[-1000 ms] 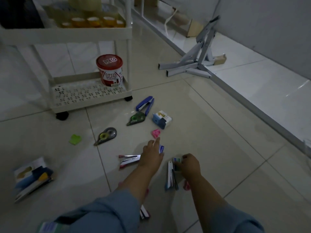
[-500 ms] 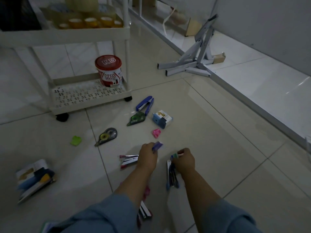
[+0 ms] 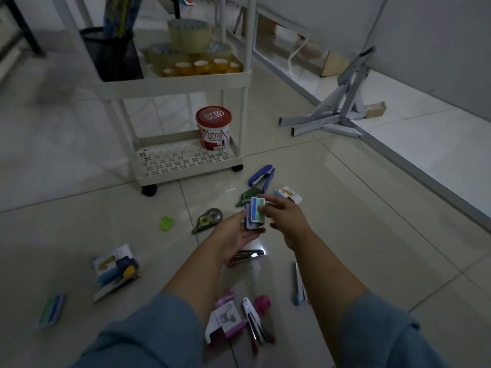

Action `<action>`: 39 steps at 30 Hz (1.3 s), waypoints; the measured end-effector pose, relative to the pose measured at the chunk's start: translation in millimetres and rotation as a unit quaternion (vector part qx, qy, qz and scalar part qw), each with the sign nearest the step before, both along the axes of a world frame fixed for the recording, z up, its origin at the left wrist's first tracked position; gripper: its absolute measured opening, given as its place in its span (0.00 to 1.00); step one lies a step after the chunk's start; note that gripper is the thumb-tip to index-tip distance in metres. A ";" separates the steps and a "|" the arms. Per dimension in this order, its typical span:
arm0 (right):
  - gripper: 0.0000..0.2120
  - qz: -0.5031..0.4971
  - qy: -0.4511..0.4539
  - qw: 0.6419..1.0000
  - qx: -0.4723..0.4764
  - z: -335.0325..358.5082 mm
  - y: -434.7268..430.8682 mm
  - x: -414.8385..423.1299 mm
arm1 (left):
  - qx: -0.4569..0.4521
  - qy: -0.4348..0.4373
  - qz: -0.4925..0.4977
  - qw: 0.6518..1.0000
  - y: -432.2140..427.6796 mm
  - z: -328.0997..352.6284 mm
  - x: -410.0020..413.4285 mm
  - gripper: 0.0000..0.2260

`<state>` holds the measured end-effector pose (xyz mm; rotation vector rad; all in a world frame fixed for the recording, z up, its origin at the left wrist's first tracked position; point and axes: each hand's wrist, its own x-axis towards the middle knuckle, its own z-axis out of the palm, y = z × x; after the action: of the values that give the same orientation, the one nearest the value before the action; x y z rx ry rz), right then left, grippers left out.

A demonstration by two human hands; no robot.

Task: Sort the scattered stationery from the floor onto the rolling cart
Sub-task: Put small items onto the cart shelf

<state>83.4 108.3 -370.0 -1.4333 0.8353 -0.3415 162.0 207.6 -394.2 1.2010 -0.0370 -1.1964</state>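
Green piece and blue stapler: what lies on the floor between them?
Two tape dispensers, seen in the head view: a grey dispenser nearer the green piece, a green dispenser nearer the stapler.

Small boxes [image 3: 256,212] now aloft between left hand [image 3: 236,235] and right hand [image 3: 286,216]

Both forearms extended forward; left hand [image 3: 236,235] palm-up holds 2 stacked boxes [image 3: 256,212], right hand [image 3: 285,216] pinches the top one.

Dim office-like storeroom: tile floor [image 3: 372,235], white rolling cart [image 3: 170,86] with tape rolls [image 3: 190,35], blue stapler [image 3: 261,176].
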 end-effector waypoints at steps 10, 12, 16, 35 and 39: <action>0.15 0.141 0.081 0.977 -0.138 8.1 6.7 10.3 | -0.012 0.031 -0.047 0.998 31.3 19.9 16.4 0.15; 0.16 0.166 0.101 0.966 -0.171 9.4 7.0 13.5 | -0.005 0.035 -0.048 0.998 33.3 21.9 17.5 0.15; 0.32 0.255 0.131 0.914 -0.287 10.3 8.2 18.9 | 0.047 -0.022 -0.037 0.998 33.9 22.1 26.0 0.16; 0.16 0.292 0.084 0.928 -0.217 23.7 15.9 34.0 | 0.078 -0.142 -0.118 0.980 52.3 35.7 48.2 0.16; 0.10 0.255 0.033 0.957 -0.132 31.0 11.0 35.9 | 0.077 -0.153 -0.153 0.973 56.0 54.6 62.7 0.19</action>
<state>119.2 119.3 -339.0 -1.8580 0.4542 -0.0087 224.7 263.6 -339.6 1.5494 -0.3779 -1.2852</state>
